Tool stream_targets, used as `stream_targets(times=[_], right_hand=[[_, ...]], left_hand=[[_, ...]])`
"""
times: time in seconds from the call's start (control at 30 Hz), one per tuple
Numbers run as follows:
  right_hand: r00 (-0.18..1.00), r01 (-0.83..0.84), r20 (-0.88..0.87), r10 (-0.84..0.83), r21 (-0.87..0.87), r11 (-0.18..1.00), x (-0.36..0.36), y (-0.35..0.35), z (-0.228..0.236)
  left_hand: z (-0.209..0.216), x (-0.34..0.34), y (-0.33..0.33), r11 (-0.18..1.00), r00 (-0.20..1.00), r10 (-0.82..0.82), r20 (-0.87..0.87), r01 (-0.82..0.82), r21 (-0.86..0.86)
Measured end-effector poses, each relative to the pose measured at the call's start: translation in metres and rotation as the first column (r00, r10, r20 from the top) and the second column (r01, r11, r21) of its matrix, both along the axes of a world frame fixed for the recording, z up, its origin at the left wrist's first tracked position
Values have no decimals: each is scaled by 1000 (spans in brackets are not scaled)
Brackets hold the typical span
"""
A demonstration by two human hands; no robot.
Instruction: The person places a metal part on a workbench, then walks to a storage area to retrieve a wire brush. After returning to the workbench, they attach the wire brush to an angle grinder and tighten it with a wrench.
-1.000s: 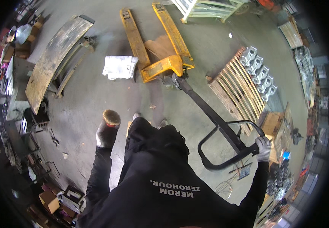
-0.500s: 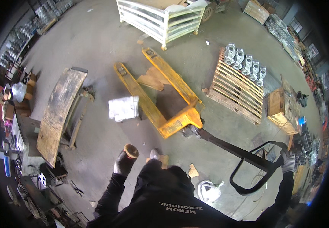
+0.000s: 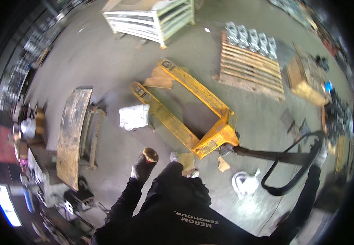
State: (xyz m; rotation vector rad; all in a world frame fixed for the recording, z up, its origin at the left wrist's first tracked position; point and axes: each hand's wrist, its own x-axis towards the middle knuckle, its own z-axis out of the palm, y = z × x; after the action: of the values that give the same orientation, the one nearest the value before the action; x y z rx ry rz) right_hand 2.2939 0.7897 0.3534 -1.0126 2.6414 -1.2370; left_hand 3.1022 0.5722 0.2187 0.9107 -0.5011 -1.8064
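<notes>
My left hand (image 3: 142,168), in a dark glove with a pale cuff, is closed round a round brush (image 3: 151,154) with tan, bristle-like fibres facing up. At the far right, my gloved right hand (image 3: 321,157) grips the outer end of the black looped handle (image 3: 276,173) of a yellow pallet jack (image 3: 215,141). The handle slants out to the right from the jack's body. Both forks (image 3: 169,122) point away and to the left, low over the floor, with no load on them.
Left of the forks lies a white wrapped bundle (image 3: 134,117). A worn board (image 3: 74,139) rests on a stand at left. Farther off are a white metal crate (image 3: 160,26), a wooden pallet (image 3: 250,71) with several metal castings (image 3: 253,40), and a wooden box (image 3: 305,81). Cardboard (image 3: 187,161) lies by my feet.
The jack has turned, its body now farther right and nearer me in view. Its handle has swung outward with my right hand. My left hand still holds the brush; the whole view has shifted.
</notes>
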Motion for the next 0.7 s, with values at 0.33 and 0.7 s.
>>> stream_targets(times=[0.33, 0.7], right_hand=[[914, 335, 340, -222, -324, 885, -14, 201, -32], [827, 553, 54, -560, 97, 827, 64, 262, 44]], left_hand=[[-15, -50, -43, 881, 878, -472, -79, 468, -63], [-23, -111, 49, 761, 721, -595, 354, 648, -39]])
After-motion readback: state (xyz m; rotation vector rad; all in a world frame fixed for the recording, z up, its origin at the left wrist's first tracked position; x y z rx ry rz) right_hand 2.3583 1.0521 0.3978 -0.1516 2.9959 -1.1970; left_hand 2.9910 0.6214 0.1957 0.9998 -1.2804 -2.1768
